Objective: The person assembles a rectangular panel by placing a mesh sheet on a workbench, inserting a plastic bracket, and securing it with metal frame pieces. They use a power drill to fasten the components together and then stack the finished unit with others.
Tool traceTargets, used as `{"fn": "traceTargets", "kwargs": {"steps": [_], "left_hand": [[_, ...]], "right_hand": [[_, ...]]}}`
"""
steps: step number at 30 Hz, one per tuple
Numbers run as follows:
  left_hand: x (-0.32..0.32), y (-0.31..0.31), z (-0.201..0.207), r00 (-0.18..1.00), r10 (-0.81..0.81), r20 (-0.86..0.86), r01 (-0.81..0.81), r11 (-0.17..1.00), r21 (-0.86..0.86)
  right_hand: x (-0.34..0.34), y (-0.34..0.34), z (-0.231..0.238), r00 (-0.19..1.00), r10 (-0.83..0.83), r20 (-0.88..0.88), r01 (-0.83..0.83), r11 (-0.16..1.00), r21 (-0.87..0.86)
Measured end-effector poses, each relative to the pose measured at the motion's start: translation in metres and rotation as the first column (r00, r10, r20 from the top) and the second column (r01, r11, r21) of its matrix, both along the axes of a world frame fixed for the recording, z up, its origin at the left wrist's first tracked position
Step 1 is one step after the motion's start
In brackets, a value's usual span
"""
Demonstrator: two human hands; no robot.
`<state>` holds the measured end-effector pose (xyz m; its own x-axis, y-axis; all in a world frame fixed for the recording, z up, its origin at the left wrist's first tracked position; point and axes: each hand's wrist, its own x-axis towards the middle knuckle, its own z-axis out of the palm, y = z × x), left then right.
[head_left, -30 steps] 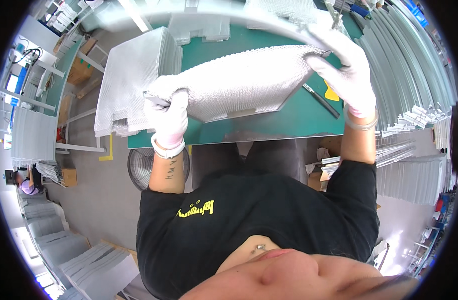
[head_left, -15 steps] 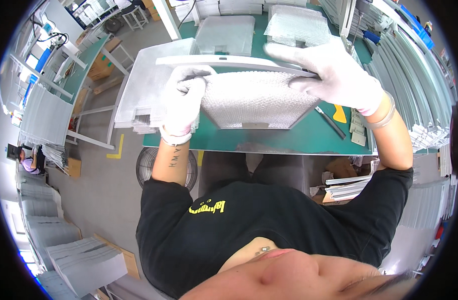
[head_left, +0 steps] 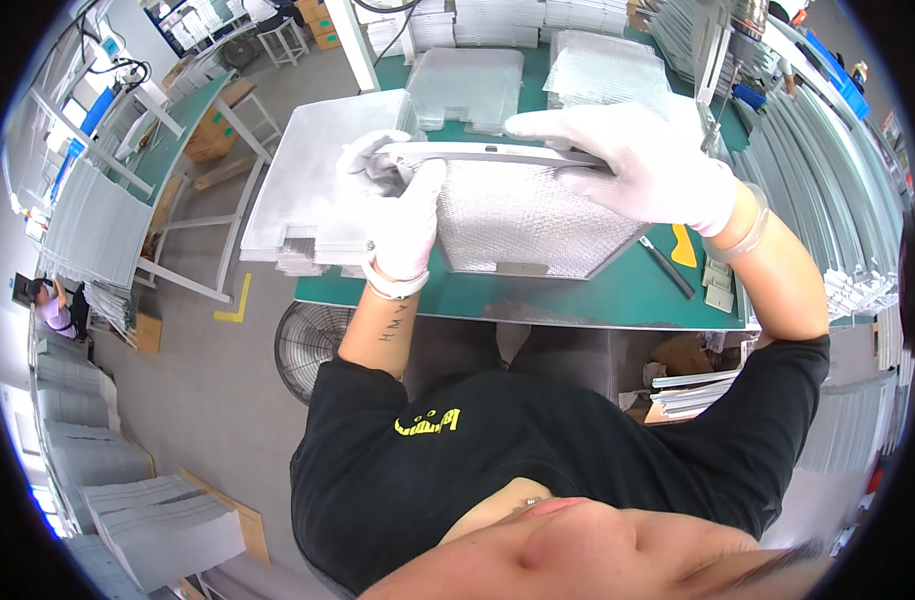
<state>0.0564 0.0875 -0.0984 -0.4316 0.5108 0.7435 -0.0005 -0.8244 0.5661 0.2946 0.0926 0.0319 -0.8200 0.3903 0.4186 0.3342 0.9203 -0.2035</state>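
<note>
A silvery metal mesh filter panel stands tilted over the green table, its lower corners cut at a slant. Along its top edge runs a pale metal frame strip. My gloved left hand is closed around the strip's left end, with the thumb against the near side of the panel. At the upper right corner my gloved right hand pinches the strip and panel edge, fingers stretched over the top and thumb on the near face. Part of the right end is hidden behind this hand.
On the green table lie a black-handled tool, a yellow scraper and beige pieces at right. Stacked mesh sheets lie left, with more mesh behind. Long frame strips crowd the right side. A fan stands below.
The strip, which stuck out leftward past my left hand, now sits along the panel's top edge. My left hand has moved right and grips its end. My right hand has shifted slightly left.
</note>
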Motion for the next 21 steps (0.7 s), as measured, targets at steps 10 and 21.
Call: {"fn": "traceTargets", "kwargs": {"steps": [10,21], "left_hand": [[0.001,0.014,-0.014,0.890,0.367,-0.269,-0.359,0.930,0.083],[-0.008,0.021,-0.016,0.871,0.381,-0.310,-0.374,0.924,0.085]], "right_hand": [[0.004,0.012,-0.006,0.999,0.037,0.030,-0.038,0.999,0.031],[-0.004,0.012,-0.003,0.998,-0.014,0.069,0.009,0.998,0.069]]}}
